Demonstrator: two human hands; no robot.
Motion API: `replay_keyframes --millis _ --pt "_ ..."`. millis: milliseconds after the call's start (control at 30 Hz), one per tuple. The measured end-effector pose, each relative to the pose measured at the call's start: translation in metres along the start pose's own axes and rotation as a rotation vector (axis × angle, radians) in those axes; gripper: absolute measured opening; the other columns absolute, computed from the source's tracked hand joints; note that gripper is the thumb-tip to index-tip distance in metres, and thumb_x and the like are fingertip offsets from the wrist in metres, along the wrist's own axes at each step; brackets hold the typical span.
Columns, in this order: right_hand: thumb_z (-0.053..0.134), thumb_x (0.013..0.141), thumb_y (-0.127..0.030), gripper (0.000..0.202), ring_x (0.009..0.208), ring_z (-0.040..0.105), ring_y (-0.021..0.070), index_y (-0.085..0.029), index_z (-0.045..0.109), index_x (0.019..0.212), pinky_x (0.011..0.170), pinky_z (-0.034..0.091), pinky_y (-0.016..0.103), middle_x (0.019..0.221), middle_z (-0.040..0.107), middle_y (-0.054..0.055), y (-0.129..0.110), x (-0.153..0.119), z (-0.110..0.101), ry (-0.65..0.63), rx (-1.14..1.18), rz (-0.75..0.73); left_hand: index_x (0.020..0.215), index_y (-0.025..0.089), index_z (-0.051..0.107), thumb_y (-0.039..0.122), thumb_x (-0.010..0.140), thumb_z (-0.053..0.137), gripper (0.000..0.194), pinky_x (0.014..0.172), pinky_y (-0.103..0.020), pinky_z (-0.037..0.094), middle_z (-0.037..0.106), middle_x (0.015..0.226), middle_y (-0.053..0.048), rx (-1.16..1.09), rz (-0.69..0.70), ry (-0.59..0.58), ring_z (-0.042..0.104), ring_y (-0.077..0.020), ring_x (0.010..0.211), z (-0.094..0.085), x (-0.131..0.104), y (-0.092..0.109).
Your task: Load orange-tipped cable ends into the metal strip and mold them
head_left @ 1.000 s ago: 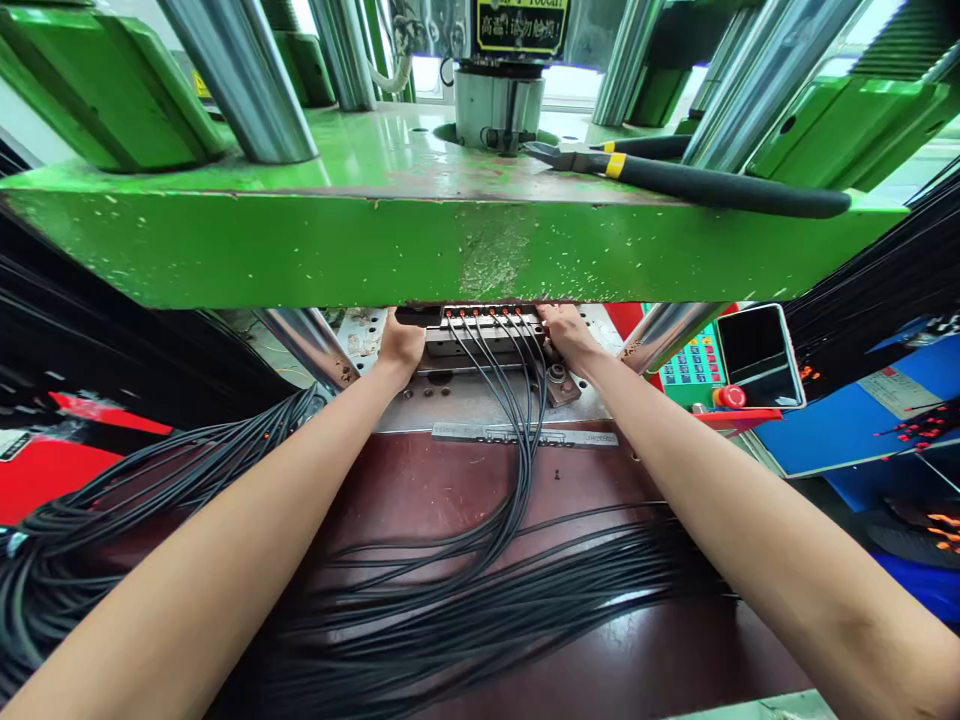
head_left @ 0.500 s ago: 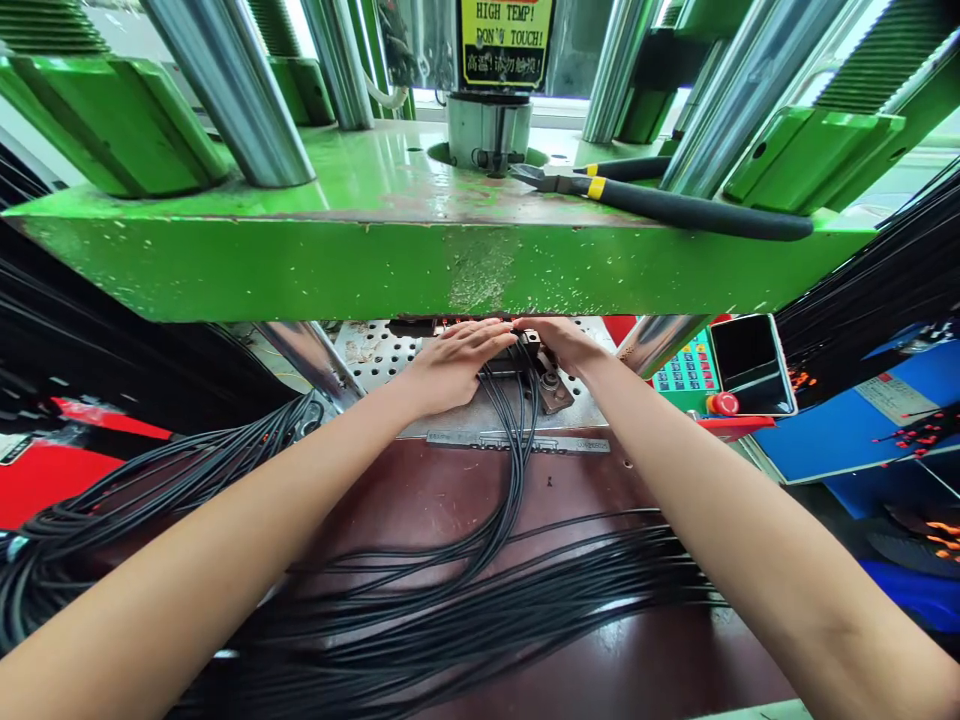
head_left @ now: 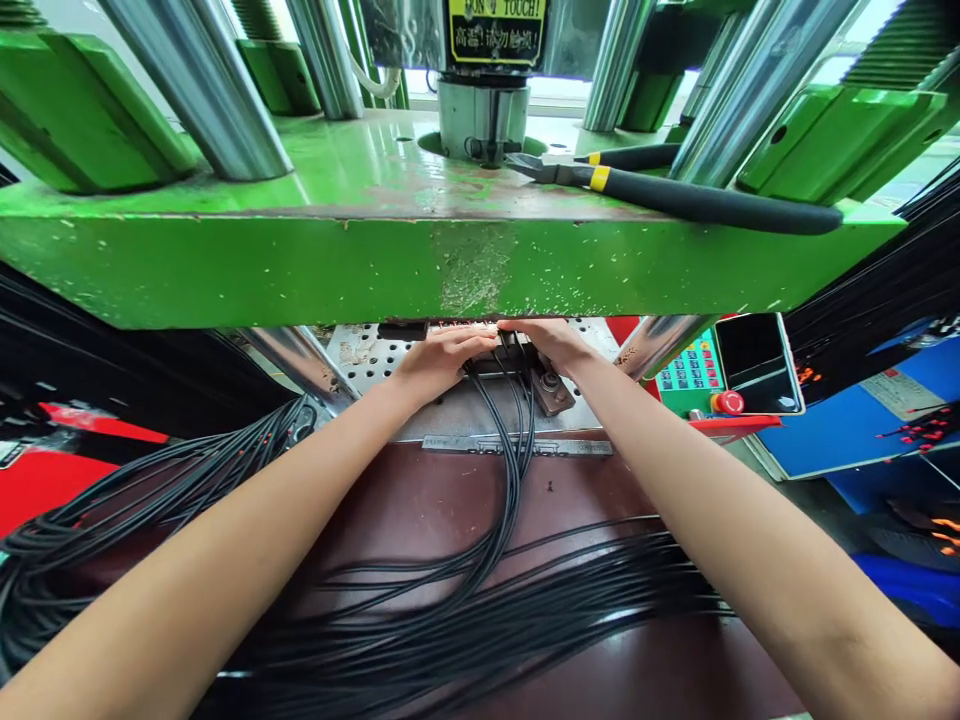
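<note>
Under the green press plate (head_left: 360, 265), both my hands reach to a dark metal mould (head_left: 517, 355). My left hand (head_left: 439, 360) lies over the mould's left part, its fingers stretched out to the right, next to the black cables (head_left: 510, 470). From the other side my right hand (head_left: 551, 343) rests at the mould's right part, fingers stretched to the left. Its fingertips are close to the left ones, at the cable ends. The plate's edge partly hides the fingers and the mould. The cables run from the mould down toward me between my arms.
Pliers (head_left: 675, 190) with black handles lie on the press plate. A steel ruler (head_left: 585, 447) is at the bench edge. More cables (head_left: 480, 630) cross the brown bench (head_left: 592, 500); a bundle (head_left: 187, 470) hangs left. A control panel (head_left: 686, 365) with a red button (head_left: 727, 402) stands right.
My left hand has drawn back slightly to the left and lower, showing more of the mould and cable ends. The right hand's fingers shifted a little left. The view has moved slightly.
</note>
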State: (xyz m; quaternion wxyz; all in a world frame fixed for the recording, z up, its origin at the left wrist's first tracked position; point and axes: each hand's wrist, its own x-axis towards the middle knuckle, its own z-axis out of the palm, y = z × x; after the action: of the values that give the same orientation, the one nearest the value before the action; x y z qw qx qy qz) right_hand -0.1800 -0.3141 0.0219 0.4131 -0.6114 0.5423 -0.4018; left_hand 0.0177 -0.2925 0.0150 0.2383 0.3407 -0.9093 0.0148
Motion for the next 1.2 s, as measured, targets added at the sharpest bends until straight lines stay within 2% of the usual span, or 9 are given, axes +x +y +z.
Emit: replay_keyframes --millis 67,200,367,500,567,800,933,1067,1200 --pt "0.065 0.080 -0.035 0.024 0.100 0.060 0.0292 -0.015 0.070 0.090 0.088 0.047 0.043 0.095 0.070 0.012 -0.002 -0.002 0.002 0.028 -0.122 -0.051 0.113 0.020 0.068 0.001 0.089 0.044 0.038 0.106 -0.034 0.047 0.066 0.127 -0.004 -0.009 0.003 -0.003 0.060 -0.0157 0.120 -0.001 0.000 -0.003" --pt "0.058 0.088 -0.035 0.028 0.115 0.049 0.0398 -0.011 0.069 0.099 0.098 0.031 0.055 0.099 0.067 0.019 -0.006 -0.018 0.004 0.107 -0.436 -0.207 0.116 0.021 0.067 -0.003 0.085 0.044 0.046 0.107 -0.037 0.047 0.064 0.131 -0.003 -0.009 -0.006 -0.008 0.059 -0.0177 0.122 -0.004 -0.007 -0.003" --pt "0.040 0.096 -0.024 0.035 0.098 0.058 0.0307 -0.025 0.067 0.118 0.090 0.032 0.047 0.100 0.069 0.010 -0.015 -0.037 0.006 -0.040 -0.757 -0.438 0.108 0.019 0.070 0.007 0.090 0.046 0.032 0.109 -0.040 0.045 0.065 0.129 -0.007 -0.007 -0.035 -0.003 0.059 -0.0206 0.123 -0.008 -0.020 -0.003" --pt "0.042 0.092 -0.019 0.033 0.093 0.058 0.0313 -0.019 0.070 0.108 0.083 0.033 0.044 0.094 0.068 0.013 -0.026 -0.036 0.009 -0.062 -0.887 -0.487 0.109 0.020 0.069 0.006 0.091 0.041 0.036 0.108 -0.039 0.046 0.064 0.130 -0.006 -0.012 -0.055 -0.008 0.058 -0.0188 0.124 -0.009 -0.020 -0.007" --pt "0.044 0.090 -0.018 0.031 0.089 0.058 0.0309 -0.018 0.071 0.105 0.078 0.034 0.042 0.091 0.068 0.013 -0.030 -0.034 0.011 -0.072 -0.926 -0.499 0.110 0.020 0.069 0.007 0.091 0.040 0.037 0.107 -0.038 0.047 0.064 0.130 -0.006 -0.010 -0.058 -0.011 0.058 -0.0182 0.124 -0.010 -0.018 -0.007" --pt "0.043 0.087 -0.014 0.043 0.082 0.061 0.0253 -0.026 0.067 0.121 0.070 0.034 0.037 0.096 0.071 0.008 -0.033 -0.032 0.020 -0.092 -0.955 -0.524 0.116 0.018 0.067 0.015 0.094 0.043 0.033 0.107 -0.038 0.046 0.064 0.131 -0.007 0.027 -0.075 -0.006 0.059 -0.0207 0.122 -0.020 -0.036 -0.002" --pt "0.044 0.085 -0.014 0.044 0.080 0.061 0.0242 -0.024 0.069 0.120 0.067 0.034 0.034 0.094 0.072 0.008 -0.035 -0.030 0.024 -0.103 -0.953 -0.511 0.113 0.020 0.068 0.011 0.093 0.039 0.037 0.101 -0.037 0.050 0.066 0.128 -0.005 0.048 -0.112 -0.001 0.063 -0.0209 0.117 -0.022 -0.041 -0.002" --pt "0.044 0.085 -0.013 0.046 0.086 0.061 0.0243 -0.028 0.068 0.121 0.072 0.034 0.035 0.098 0.072 0.007 -0.038 -0.032 0.030 -0.104 -0.942 -0.536 0.117 0.022 0.065 0.010 0.092 0.039 0.038 0.101 -0.032 0.049 0.064 0.130 -0.004 0.040 -0.121 -0.022 0.061 -0.0181 0.119 -0.022 -0.038 -0.005" --pt "0.044 0.085 -0.013 0.044 0.087 0.061 0.0254 -0.027 0.069 0.118 0.073 0.034 0.036 0.098 0.073 0.007 -0.040 -0.031 0.033 -0.107 -0.937 -0.534 0.121 0.022 0.063 0.008 0.092 0.037 0.042 0.104 -0.030 0.047 0.063 0.133 -0.002 0.040 -0.125 -0.042 0.059 -0.0154 0.122 -0.024 -0.038 -0.005"
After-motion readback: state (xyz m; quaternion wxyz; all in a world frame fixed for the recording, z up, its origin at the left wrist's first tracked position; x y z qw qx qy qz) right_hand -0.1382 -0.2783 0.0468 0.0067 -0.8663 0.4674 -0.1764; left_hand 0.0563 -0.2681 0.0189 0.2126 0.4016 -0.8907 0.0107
